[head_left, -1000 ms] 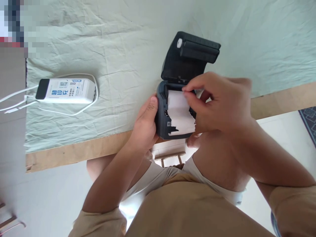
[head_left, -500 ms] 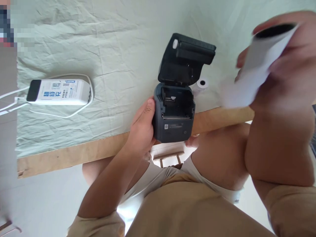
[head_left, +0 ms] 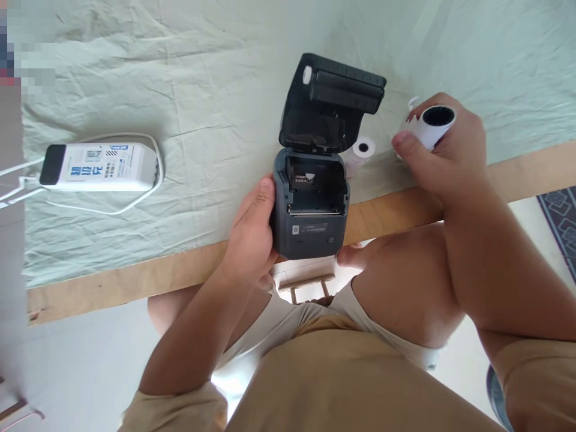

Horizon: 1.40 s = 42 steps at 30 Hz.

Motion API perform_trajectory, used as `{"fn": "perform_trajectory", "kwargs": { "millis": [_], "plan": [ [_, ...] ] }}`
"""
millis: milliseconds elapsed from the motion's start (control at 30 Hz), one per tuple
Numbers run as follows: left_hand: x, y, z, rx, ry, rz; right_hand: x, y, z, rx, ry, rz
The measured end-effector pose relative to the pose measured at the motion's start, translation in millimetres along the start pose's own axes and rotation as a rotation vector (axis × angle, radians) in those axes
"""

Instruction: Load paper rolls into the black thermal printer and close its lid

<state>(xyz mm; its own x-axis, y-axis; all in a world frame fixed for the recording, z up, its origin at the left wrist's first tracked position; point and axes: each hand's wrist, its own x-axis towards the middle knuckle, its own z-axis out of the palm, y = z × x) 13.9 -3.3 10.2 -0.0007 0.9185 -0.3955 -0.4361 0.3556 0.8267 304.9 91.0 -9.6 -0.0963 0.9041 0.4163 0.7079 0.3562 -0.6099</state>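
Observation:
A dark grey portable label printer (head_left: 310, 234) is gripped along its left side by my left hand (head_left: 252, 228). Its lid (head_left: 330, 99) stands raised, and no roll lies in the bay. My right hand (head_left: 454, 150) is closed around a white paper roll (head_left: 420, 132) with a dark hollow core, to the right of the printer. A small loose end of paper shows beside the fingers. Between the printer and my right hand, a smaller white roll (head_left: 360, 150) lies on the cloth, partly hidden by the printer.
A white power strip (head_left: 105, 168) with a looped white cable lies at the left on the pale green cloth (head_left: 202, 120). The table's bare wooden edge (head_left: 126, 270) runs in front of my legs. A patterned dark mat (head_left: 560, 222) shows on the floor at right.
My right hand has come down and to the left with the paper roll, closer to the table. My left hand and the open printer stay nearly as they were.

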Motion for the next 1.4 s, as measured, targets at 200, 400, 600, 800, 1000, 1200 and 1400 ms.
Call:
{"fn": "perform_trajectory", "kwargs": {
  "millis": [200,400,600,800,1000,1200,1400],
  "plan": [
    [-0.8,0.8,0.7,-0.015,0.015,-0.039,1.2,-4.0,0.4,-0.087,-0.002,0.026],
    [-1.2,3.0,6.0,-0.034,0.019,-0.027,1.5,0.8,7.0,-0.145,-0.043,0.085],
    [-1.8,6.2,5.4,-0.032,-0.07,-0.04,-11.2,-23.3,0.7,-0.125,0.15,-0.231],
    [-2.5,9.5,3.6,0.007,-0.098,-0.033,-26.9,-58.8,27.4,-0.095,0.014,-0.33],
    [-3.8,12.3,6.3,0.037,-0.065,-0.084,-26.0,-58.1,28.7,-0.098,-0.167,-0.167],
    [-2.7,8.6,3.8,-0.013,-0.084,-0.059,-27.4,-49.9,29.1,-0.065,-0.183,-0.319],
    [-5.8,9.1,2.1,0.006,-0.117,-0.029,-31.5,-45.3,26.2,0.091,-0.043,-0.144]
  ]
}}
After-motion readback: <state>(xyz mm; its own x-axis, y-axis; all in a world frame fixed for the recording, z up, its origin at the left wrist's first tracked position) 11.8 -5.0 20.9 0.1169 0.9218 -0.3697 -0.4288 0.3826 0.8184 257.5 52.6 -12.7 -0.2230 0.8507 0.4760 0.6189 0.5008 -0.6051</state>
